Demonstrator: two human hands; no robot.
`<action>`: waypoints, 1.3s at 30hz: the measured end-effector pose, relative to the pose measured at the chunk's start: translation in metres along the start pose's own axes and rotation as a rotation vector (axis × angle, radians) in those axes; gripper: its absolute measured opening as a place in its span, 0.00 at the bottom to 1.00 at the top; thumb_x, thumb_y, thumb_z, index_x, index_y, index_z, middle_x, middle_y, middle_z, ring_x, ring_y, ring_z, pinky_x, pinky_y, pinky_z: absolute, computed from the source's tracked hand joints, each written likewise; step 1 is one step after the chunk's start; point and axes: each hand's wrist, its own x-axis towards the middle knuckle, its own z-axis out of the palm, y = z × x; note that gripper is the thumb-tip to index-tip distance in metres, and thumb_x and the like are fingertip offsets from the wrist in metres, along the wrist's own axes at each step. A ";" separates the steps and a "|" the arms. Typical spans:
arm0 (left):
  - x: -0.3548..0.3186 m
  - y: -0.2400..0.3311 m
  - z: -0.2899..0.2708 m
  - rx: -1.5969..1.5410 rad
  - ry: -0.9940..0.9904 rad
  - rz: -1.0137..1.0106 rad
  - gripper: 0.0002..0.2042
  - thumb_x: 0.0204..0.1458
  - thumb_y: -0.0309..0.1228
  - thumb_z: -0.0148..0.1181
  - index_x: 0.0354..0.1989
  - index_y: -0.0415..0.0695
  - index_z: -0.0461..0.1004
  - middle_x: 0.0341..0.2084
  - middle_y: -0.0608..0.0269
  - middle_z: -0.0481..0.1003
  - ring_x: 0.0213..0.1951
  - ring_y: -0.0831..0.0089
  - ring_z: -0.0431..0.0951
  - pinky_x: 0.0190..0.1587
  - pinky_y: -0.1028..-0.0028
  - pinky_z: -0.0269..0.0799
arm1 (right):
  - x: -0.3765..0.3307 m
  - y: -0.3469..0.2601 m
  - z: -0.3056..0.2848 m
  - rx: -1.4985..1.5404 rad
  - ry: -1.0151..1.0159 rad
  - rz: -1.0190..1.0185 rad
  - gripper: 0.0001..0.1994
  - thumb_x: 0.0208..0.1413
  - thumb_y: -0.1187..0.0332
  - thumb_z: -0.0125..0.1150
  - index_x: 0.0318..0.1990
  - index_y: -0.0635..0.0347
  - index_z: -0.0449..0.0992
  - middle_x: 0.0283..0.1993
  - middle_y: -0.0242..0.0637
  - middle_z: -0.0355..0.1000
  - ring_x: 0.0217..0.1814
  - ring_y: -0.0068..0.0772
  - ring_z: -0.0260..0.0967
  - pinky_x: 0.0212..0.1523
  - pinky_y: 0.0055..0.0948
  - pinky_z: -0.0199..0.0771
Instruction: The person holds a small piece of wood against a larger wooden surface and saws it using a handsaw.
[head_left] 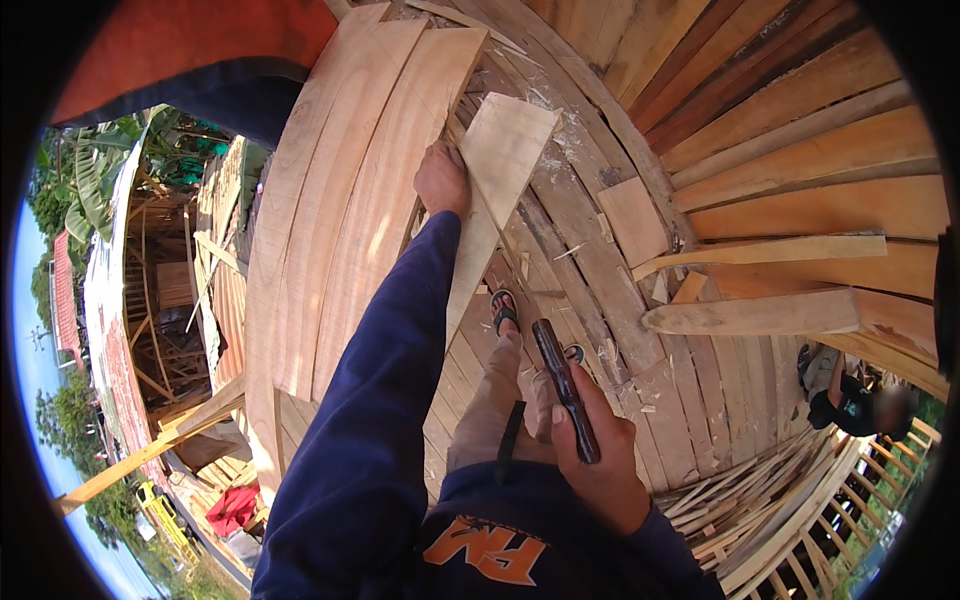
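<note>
Head view: the left hand (442, 185) curls at the left edge of a pale, flat wooden board (510, 145), beside wide, light-brown wooden planks (365, 200); how firmly it holds cannot be told. The right hand (605, 455) is wrapped around a dark brown, rod-shaped tool (565, 385) in front of the body. Good handling probably means steadying the board by its edge, keeping fingers out of the seam beside the planks. The planks crowd its left; over the weathered wooden floor (690, 400) to its right, there is more room, though a pale, pointed plank (750, 312) juts in.
</note>
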 end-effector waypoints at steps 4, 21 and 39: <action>-0.002 0.001 0.000 0.005 -0.006 -0.010 0.13 0.63 0.37 0.47 0.37 0.41 0.74 0.37 0.49 0.78 0.40 0.51 0.79 0.42 0.55 0.73 | -0.004 0.007 -0.001 -0.028 0.037 -0.092 0.27 0.56 0.72 0.62 0.63 0.71 0.65 0.32 0.48 0.77 0.25 0.40 0.79 0.28 0.32 0.77; -0.001 0.001 0.001 0.007 0.000 0.027 0.11 0.62 0.36 0.48 0.37 0.42 0.74 0.36 0.50 0.77 0.40 0.52 0.79 0.42 0.55 0.73 | -0.017 0.008 0.004 -0.063 0.035 -0.036 0.27 0.57 0.71 0.61 0.63 0.72 0.65 0.28 0.49 0.75 0.21 0.38 0.75 0.24 0.33 0.74; 0.000 -0.003 0.000 -0.024 0.004 0.020 0.14 0.65 0.37 0.46 0.36 0.41 0.73 0.36 0.49 0.77 0.39 0.49 0.78 0.41 0.54 0.72 | -0.013 0.006 0.014 -0.014 0.052 -0.095 0.27 0.56 0.72 0.62 0.63 0.72 0.65 0.25 0.42 0.75 0.19 0.35 0.74 0.22 0.31 0.72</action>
